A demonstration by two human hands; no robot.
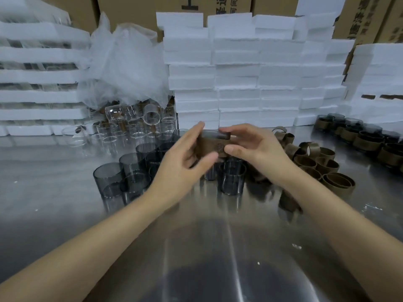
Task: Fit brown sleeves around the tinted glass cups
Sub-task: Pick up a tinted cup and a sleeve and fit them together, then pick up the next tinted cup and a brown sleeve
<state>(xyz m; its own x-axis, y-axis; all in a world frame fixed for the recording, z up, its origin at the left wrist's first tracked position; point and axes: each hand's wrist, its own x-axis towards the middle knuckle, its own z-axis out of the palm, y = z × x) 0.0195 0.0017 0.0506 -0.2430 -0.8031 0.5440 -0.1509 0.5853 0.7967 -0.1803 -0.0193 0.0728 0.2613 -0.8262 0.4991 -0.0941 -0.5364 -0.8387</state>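
While pinching a brown sleeve [212, 147] around one tinted cup [214, 134] with left hand [185, 162] and right hand [255, 147], above the desk [54, 203]: seemingly partway through. Done: sleeved cups [362, 138] far right. Left: many bare tinted cups [109, 177], loose sleeves [316, 164].

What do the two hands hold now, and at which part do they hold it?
One tinted glass cup with a brown sleeve around it. The left hand grips the sleeve's left side, the right hand its right side.

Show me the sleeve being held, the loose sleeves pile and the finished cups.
held sleeve [210, 146], head view, brown front face.
loose sleeves pile [337, 186], head view, front ring's wall.
finished cups [364, 142], head view, one cup's band.
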